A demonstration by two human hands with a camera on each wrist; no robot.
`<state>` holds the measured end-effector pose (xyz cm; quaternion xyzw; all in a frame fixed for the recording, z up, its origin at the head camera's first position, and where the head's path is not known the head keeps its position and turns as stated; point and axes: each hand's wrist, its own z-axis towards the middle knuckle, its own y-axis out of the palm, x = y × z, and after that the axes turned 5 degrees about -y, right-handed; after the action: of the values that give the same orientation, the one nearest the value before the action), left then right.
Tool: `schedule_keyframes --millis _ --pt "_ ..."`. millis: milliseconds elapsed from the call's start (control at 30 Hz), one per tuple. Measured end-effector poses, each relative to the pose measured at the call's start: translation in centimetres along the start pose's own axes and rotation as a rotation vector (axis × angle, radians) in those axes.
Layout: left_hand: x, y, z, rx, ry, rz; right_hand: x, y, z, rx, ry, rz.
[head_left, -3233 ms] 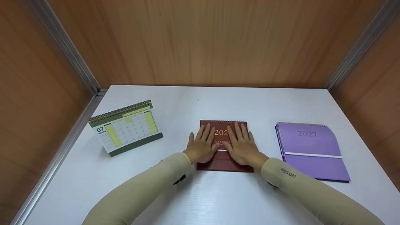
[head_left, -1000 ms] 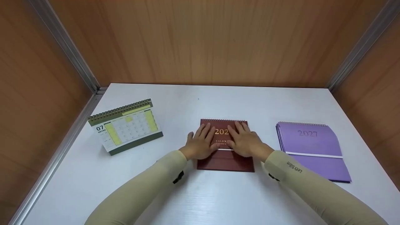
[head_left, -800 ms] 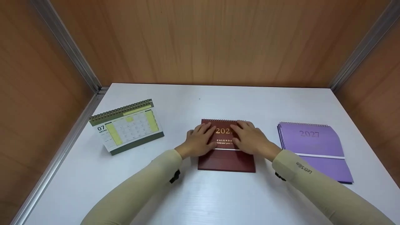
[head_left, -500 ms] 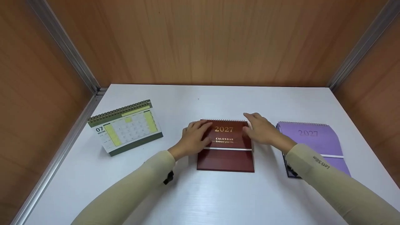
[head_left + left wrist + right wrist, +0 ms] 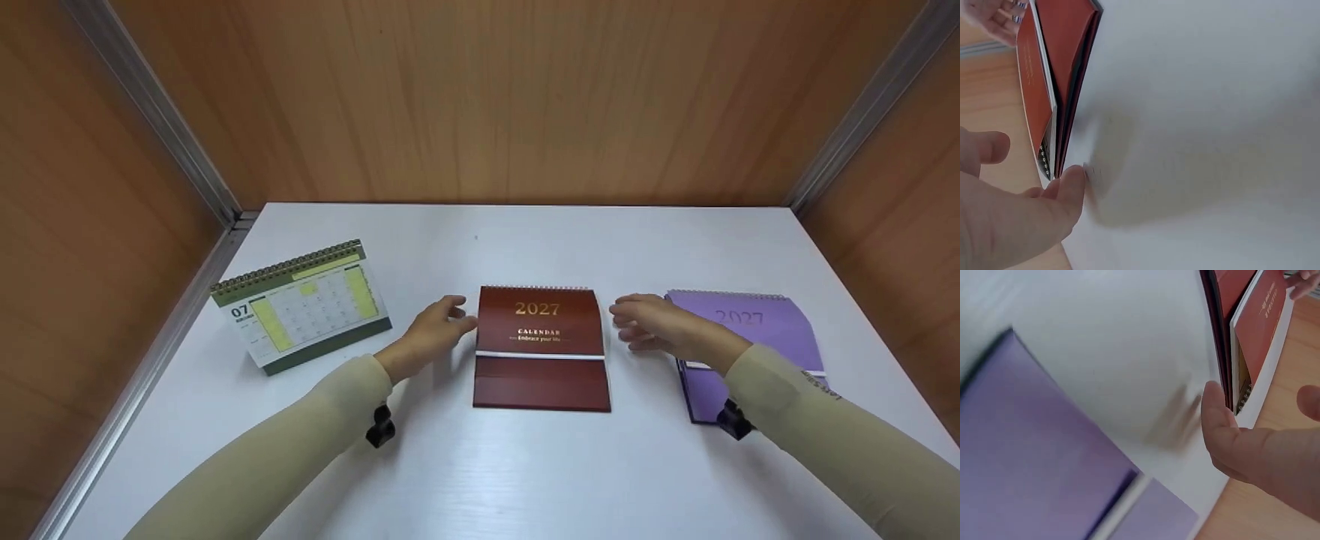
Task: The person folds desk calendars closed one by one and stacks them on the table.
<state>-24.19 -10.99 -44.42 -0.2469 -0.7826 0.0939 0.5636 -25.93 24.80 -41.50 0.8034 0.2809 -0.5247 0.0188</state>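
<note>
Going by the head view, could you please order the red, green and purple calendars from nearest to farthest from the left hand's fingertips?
1. Red calendar: at the centre, just right of the left hand.
2. Green calendar: on the left side.
3. Purple calendar: on the right side, partly hidden by the right hand.

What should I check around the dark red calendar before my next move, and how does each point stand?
1. Left hand holding nothing: ok.
2. Right hand holding nothing: ok.
3. Dark red calendar fully closed flat: not ok, its layers gape at the side edges.
4. Right sleeve off the purple calendar: cannot tell, it crosses in front in the head view.
5. Green calendar standing apart from the red one: ok.
</note>
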Motion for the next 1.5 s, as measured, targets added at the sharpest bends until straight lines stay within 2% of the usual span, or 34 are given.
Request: schedule_keyframes --millis 100,167,233,333,600,800,967,1300,1500 --pt "0.0 0.0 0.0 -0.059 -0.079 -0.147 0.2 -0.1 -0.1 0.005 0.06 0.186" --pt "0.1 0.0 0.0 -0.092 -0.114 -0.209 0.4 -0.2 -0.1 0.005 0.098 0.287" --pt "0.3 0.0 0.0 -0.118 -0.139 -0.239 0.5 -0.3 0.0 -0.007 0.118 0.359" --pt "0.3 -0.1 0.0 -0.142 -0.163 -0.237 0.7 -0.3 0.2 -0.046 0.13 0.409" --pt "0.5 -0.1 0.2 -0.172 -0.185 -0.246 1.2 -0.3 0.4 -0.094 0.13 0.476" --pt "0.7 0.1 0.4 -0.186 -0.212 -0.238 1.3 -0.2 0.4 -0.123 0.11 0.478" --pt "0.7 0.4 0.6 -0.193 -0.207 -0.269 1.3 -0.1 0.5 -0.14 0.087 0.465" --pt "0.8 1.0 1.2 -0.162 -0.243 -0.305 1.2 0.1 1.1 -0.125 0.09 0.43" --pt "0.8 1.0 1.3 -0.137 -0.263 -0.312 1.3 0.6 1.5 -0.092 0.087 0.475"
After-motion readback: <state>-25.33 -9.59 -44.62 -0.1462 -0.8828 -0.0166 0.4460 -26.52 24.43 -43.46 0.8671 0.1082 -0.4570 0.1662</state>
